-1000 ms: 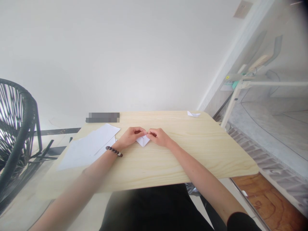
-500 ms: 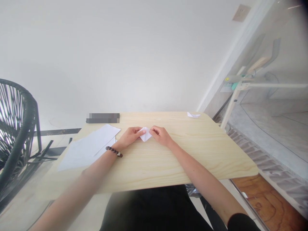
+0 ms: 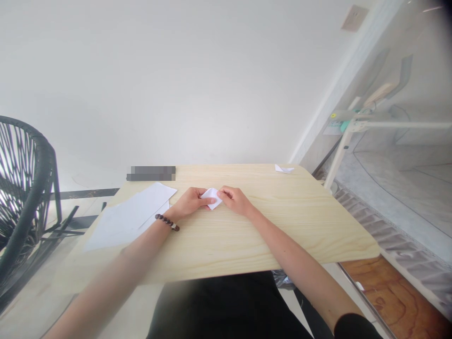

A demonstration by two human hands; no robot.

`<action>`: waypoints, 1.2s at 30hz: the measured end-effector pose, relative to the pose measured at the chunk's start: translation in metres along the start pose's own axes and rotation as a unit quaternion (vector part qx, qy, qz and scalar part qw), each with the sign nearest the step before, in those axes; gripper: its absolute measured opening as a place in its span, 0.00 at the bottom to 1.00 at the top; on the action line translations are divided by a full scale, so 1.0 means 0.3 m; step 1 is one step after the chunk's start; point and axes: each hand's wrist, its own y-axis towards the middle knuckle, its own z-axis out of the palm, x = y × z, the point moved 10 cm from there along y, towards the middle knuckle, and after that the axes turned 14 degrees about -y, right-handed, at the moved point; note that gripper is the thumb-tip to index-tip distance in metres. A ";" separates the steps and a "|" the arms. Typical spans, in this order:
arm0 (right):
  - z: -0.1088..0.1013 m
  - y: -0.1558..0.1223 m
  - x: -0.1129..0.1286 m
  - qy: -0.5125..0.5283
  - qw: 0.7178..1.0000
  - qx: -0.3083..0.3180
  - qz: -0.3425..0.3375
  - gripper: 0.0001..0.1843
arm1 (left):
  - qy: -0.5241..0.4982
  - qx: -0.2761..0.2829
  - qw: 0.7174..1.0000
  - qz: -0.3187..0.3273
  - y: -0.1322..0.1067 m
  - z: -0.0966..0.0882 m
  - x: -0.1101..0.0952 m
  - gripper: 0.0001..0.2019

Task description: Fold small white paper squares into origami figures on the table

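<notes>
A small folded piece of white paper point(image 3: 213, 193), roughly diamond-shaped, is held between both hands above the middle of the table. My left hand point(image 3: 191, 201) grips its left side, the thumb lying across the front near the lower part. At its right edge, my right hand point(image 3: 236, 199) pinches the paper between thumb and curled fingers. The fingers behind the paper are partly hidden. A dark bead bracelet point(image 3: 167, 222) circles my left wrist.
White paper sheets point(image 3: 130, 214) lie on the table's left side. Behind them is a dark, pixelated oblong point(image 3: 151, 173). A folded white paper piece point(image 3: 284, 169) rests at the wooden table's point(image 3: 300, 226) far right corner. A dark woven chair point(image 3: 44, 165) stands to the left.
My left thumb has slid slightly lower on the paper. The paper has turned a little, and my right fingers have shifted slightly left along its edge.
</notes>
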 end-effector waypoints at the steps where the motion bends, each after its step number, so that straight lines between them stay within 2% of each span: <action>1: 0.000 0.001 -0.003 0.002 1.000 -0.002 0.002 0.15 | -0.003 -0.005 1.000 -0.004 0.001 -0.003 0.005 0.17; 4: -0.005 0.002 -0.015 0.003 1.000 -0.012 0.012 0.15 | -0.035 -0.015 0.999 -0.004 0.004 -0.006 0.012 0.17; 10: -0.008 0.005 -0.017 -0.007 1.000 -0.019 0.008 0.15 | -0.099 0.011 0.995 -0.001 0.005 0.010 0.007 0.18; 17: -0.025 0.000 -0.016 0.002 0.999 -0.031 0.014 0.16 | -0.064 -0.005 0.998 -0.002 0.006 -0.001 0.016 0.17; 23: -0.016 0.000 -0.013 0.005 1.000 -0.017 0.011 0.16 | -0.020 0.035 0.999 0.005 -0.003 0.024 0.004 0.14; 26: -0.003 0.000 -0.012 0.003 1.000 -0.002 0.007 0.16 | -0.010 0.038 0.999 0.012 -0.004 0.023 -0.003 0.14; 36: -0.003 -0.002 -0.004 0.038 0.999 0.006 0.012 0.16 | -0.037 0.054 0.998 -0.022 -0.008 0.042 0.016 0.16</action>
